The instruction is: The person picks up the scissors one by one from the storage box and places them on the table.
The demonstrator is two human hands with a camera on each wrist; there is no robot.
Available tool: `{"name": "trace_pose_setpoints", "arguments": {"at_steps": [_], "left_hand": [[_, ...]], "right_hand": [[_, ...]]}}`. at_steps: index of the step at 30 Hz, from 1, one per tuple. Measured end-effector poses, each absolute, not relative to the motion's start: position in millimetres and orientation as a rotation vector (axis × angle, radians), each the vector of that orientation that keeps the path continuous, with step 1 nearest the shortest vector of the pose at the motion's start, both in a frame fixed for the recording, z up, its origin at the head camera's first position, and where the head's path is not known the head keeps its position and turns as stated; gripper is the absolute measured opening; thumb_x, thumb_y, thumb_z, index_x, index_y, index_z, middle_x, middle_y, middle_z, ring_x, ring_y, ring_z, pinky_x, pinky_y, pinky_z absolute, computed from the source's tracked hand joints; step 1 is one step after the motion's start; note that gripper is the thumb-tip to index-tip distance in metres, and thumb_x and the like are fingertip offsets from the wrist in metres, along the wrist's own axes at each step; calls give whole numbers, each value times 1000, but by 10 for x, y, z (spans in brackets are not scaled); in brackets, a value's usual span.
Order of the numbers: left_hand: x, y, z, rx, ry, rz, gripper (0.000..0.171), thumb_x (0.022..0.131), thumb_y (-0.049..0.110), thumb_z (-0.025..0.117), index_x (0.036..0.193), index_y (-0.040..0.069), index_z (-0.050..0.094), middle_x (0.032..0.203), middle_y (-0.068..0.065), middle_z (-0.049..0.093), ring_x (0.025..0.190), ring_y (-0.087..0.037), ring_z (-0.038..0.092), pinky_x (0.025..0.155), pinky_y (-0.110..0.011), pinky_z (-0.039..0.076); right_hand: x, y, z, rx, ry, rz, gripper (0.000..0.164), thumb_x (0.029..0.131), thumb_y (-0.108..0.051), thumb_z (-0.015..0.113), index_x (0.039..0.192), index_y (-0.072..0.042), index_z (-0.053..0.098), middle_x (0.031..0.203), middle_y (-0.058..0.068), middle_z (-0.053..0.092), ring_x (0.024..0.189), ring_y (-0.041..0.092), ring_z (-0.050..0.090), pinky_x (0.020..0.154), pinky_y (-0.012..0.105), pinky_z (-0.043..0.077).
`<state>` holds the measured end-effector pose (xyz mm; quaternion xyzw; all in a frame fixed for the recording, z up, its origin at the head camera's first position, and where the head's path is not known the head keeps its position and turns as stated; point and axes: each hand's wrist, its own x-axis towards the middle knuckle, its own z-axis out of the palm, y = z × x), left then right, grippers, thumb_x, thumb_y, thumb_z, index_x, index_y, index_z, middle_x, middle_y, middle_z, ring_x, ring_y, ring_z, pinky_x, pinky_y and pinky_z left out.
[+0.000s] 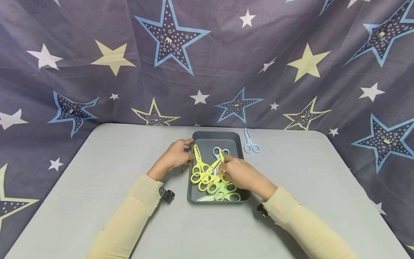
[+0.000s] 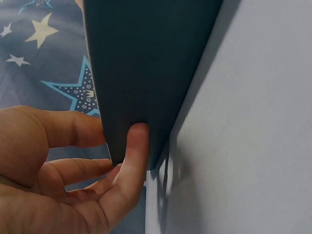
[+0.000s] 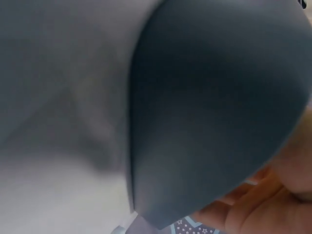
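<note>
A dark grey tray (image 1: 216,135) holds several pairs of children's scissors. Yellow scissors (image 1: 198,162) lie at its left side, green scissors (image 1: 221,190) toward the near end, and blue scissors (image 1: 216,151) partly hidden at the middle right. My left hand (image 1: 174,155) is at the tray's left side, its fingertips touching the rim and outer wall, as the left wrist view shows. Reaching over the right rim, my right hand (image 1: 240,173) pinches a pair of yellow scissors (image 1: 221,154). The hand covers part of them. In the right wrist view the tray wall hides those fingertips.
Another pair of blue scissors (image 1: 250,144) lies on the light grey table (image 1: 291,165), just right of the tray's far corner. Behind the table hangs a star-patterned curtain (image 1: 226,72).
</note>
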<state>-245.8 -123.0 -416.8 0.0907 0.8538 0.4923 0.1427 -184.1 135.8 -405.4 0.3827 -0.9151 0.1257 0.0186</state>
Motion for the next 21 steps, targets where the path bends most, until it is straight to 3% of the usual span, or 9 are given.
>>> {"name": "trace_pose_setpoints", "arguments": {"at_steps": [5, 21], "left_hand": [[-2455, -1231, -4166, 261, 2468, 1414, 75, 88, -5, 63, 157, -2, 34, 148, -25, 47, 74, -24, 72, 67, -31, 65], [-2449, -1236, -4164, 263, 2467, 1414, 75, 88, -4, 63, 157, -3, 34, 147, -26, 48, 75, -23, 73, 69, -31, 65]], "right_hand": [[-1807, 1368, -3992, 1190, -2841, 384, 15, 90, -2, 73, 99, -11, 81, 97, 5, 64, 86, 19, 67, 77, 31, 62], [-1810, 1430, -3814, 1121, -2783, 228, 19, 91, -1, 72, 99, -14, 82, 100, 10, 66, 85, 25, 68, 67, 34, 64]]}}
